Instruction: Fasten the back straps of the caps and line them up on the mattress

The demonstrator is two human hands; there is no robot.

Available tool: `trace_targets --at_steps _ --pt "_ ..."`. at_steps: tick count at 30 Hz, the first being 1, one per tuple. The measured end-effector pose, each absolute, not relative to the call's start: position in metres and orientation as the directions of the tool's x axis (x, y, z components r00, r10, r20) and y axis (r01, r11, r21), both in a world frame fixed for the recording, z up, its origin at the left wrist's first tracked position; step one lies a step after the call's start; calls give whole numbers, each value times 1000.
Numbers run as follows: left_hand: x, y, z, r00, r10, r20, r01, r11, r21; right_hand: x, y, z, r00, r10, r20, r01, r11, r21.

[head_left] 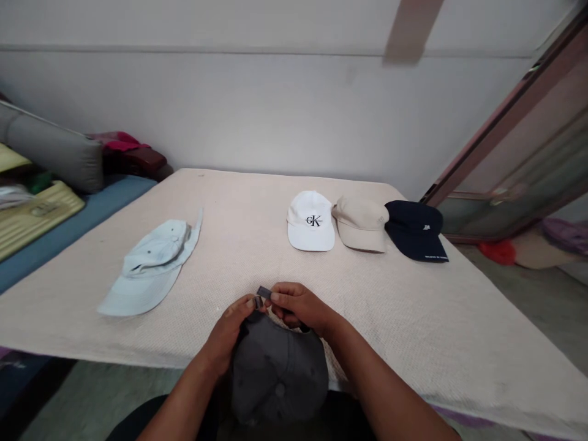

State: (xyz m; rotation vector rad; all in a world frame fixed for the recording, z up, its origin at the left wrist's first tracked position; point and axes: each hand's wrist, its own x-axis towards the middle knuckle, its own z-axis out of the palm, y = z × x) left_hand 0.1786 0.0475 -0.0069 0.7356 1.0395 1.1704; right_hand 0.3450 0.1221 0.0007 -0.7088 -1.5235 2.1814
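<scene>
From where I stand, the person has both hands close together above the near edge of the table [248, 239], working at the back strap of a charcoal baseball cap [280, 373]. The left hand [229, 327] pinches the small buckle [258, 302] between thumb and fingers. Just beside it, the right hand [301, 306] grips the strap end [264, 292], thumb laid on top and the other fingers curled underneath; its short dark tip pokes out past the fingertips. I can't tell from here whether the strap is threaded through the buckle.

The charcoal cap sits just below the fingers, on the person's side of them, its back opening toward the hands and the button on its crown plain to see. Its brim is hidden from me.

Off to the left of the fingers, well apart, a pale-blue baseball cap [151, 257] lies tilted on the cream cloth, its strap sticking out loose. Beyond the fingers and to the right, three more stand in a row: a white cap [311, 211] with black lettering, nearest to them, then a beige cap [361, 220], then a navy cap [413, 226] with small white lettering, farthest off.
</scene>
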Motion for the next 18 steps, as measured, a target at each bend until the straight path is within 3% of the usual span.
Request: trace_targets --at_steps 9,18 --pt "178 48 -12 -22 962 -272 -370 245 896 345 123 -5 -785 577 -226 -2 -366 -930" --pt "179 48 -12 14 964 -267 -345 255 903 344 120 -1 -780 546 -307 24 -464 -886"
